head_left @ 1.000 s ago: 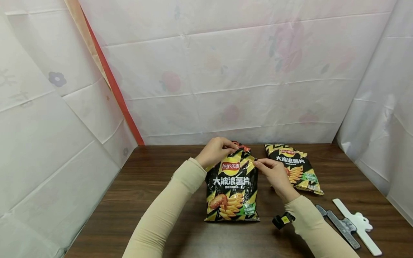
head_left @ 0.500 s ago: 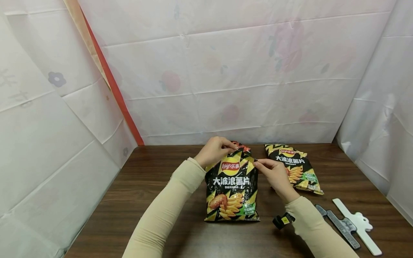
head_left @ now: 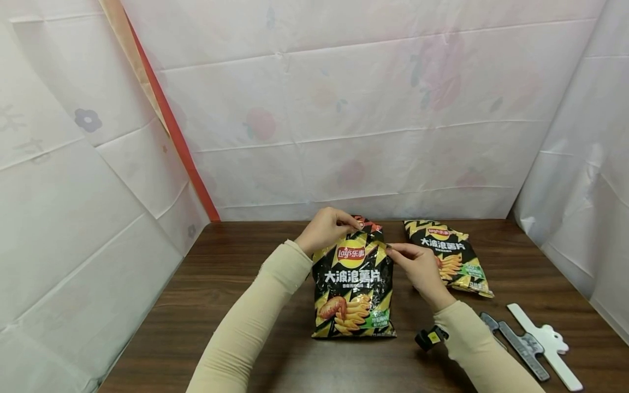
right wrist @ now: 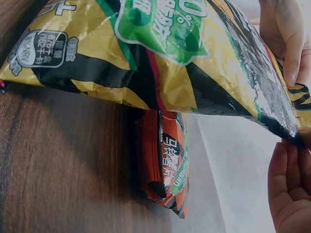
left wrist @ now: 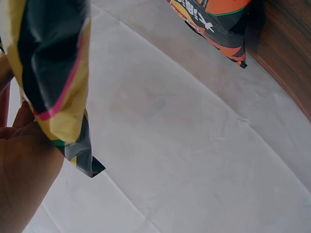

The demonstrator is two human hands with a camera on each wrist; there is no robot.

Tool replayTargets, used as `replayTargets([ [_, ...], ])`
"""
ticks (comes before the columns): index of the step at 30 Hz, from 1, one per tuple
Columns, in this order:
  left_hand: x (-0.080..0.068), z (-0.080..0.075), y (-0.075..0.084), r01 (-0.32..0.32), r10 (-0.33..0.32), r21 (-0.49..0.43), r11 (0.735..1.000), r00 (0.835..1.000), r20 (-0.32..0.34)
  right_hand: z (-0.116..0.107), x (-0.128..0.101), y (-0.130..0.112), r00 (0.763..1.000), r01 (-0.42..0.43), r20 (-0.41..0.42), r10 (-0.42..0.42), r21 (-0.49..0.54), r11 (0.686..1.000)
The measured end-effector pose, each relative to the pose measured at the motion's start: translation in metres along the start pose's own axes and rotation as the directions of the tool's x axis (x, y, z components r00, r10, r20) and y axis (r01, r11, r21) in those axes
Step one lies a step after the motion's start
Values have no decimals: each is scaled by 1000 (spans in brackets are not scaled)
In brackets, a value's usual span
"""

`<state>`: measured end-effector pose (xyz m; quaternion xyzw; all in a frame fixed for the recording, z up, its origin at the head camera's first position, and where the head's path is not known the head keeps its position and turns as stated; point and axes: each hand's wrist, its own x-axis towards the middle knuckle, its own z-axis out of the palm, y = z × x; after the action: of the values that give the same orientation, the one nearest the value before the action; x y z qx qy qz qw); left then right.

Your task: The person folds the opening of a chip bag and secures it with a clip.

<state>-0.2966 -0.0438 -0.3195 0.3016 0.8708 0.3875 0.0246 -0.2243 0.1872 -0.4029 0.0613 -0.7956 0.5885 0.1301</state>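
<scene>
A black-and-yellow bag of potato chips [head_left: 351, 289] stands near the middle of the table, its printed front facing me. With the thumb and fingers of my left hand [head_left: 325, 230] I pinch its top edge. My right hand [head_left: 419, 268] pinches the bag's upper right corner; in the right wrist view, that hand's fingers [right wrist: 286, 179] meet at the corner. A red-orange chip bag [right wrist: 170, 165] sits behind the held one, mostly hidden in the head view, where a little red shows above it. The left wrist view catches part of this orange bag [left wrist: 218, 24] too.
Another black-and-yellow chip bag [head_left: 447, 254] lies at the back right, beyond my right hand. Near my right forearm are a grey sealing clip [head_left: 523, 349] and a white one [head_left: 547, 344]. White sheeting [head_left: 344, 109] walls the brown table [head_left: 236, 273].
</scene>
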Motion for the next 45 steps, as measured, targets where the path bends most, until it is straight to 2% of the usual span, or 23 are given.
replayTargets([
  [11, -1, 0, 2, -6, 6, 0, 1000, 1000, 8, 0, 0, 4, 998, 69, -13, -69, 34, 997],
  [19, -1, -1, 3, 20, -19, -6, 1000, 999, 51, 1, 1, 3, 997, 73, -11, -72, 24, 997],
  [24, -1, -2, 6, -2, 0, 30, 1000, 998, 61, 0, 1, 4, 997, 77, -18, -77, 16, 997],
  [31, 2, 1, 9, 17, -23, 103, 994, 998, 63, -1, 1, 5, 995, 100, -23, -100, 26, 995],
  [38, 2, 6, 14, 73, -76, 43, 996, 993, 89, -1, 0, 5, 996, 88, -13, -88, 25, 996],
  [45, 2, 4, 14, 54, -61, 63, 997, 992, 111, -2, 0, 3, 997, 82, -8, -81, 31, 996],
])
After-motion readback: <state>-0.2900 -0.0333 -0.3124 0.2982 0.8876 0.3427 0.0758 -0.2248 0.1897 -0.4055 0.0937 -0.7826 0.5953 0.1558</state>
